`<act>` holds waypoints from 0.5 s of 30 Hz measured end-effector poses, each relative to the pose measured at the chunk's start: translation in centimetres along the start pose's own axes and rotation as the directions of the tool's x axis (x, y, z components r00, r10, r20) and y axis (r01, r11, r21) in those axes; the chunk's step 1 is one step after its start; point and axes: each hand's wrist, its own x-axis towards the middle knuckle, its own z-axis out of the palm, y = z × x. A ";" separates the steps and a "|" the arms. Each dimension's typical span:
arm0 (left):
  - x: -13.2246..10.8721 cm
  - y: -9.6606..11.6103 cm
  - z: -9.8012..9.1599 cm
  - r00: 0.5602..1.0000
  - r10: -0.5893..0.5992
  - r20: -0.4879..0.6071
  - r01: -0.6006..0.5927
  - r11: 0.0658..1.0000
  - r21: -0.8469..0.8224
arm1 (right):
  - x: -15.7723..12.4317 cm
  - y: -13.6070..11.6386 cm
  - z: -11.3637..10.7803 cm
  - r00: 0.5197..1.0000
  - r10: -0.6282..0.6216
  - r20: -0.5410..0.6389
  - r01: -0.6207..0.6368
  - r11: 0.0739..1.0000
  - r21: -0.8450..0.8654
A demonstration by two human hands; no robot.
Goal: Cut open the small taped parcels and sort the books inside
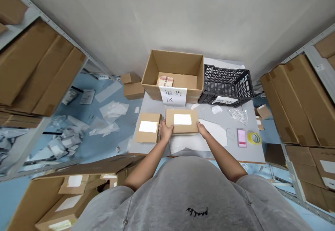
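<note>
1. The left hand (165, 131) touched the near left corner of a flat cardboard carton (181, 116), and the right hand (202, 129) touched its near right corner.
2. The hands stood apart, one at each side of the carton; whether either grip was clamped on it could not be told.
3. The carton, with a white label (182, 119) on top, lay flat on a grey bench (248, 154), a white paper sheet (211, 133) just beside it.
4. A second labelled carton (147, 129) lay just left of the left hand.
5. Behind them stood an open cardboard box (172, 63) holding a printed packet (165, 81), with a paper sign (172, 96) in Chinese characters on its front.
6. A black plastic crate (227, 82) lay tilted beside the box.
7. Toward the bench's right end lay a clear plastic bag (238, 116), a roll of yellow tape (254, 138) and a blurred pink item (242, 138).
</note>
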 end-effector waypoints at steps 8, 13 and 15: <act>-3.0 1.4 -0.4 0.977 0.213 0.017 -0.213 0.977 -0.001 | 1.5 1.1 1.5 0.959 -0.091 -0.270 0.009 0.957 -0.290; -6.9 4.0 1.1 0.798 0.584 0.149 -0.577 0.812 -0.088 | 1.8 -0.1 0.4 0.924 -0.181 -0.337 0.057 0.936 -0.346; -7.2 5.2 1.9 0.745 0.635 0.202 -0.622 0.772 -0.134 | 1.8 -0.7 -0.6 0.943 -0.187 -0.275 0.107 0.954 -0.279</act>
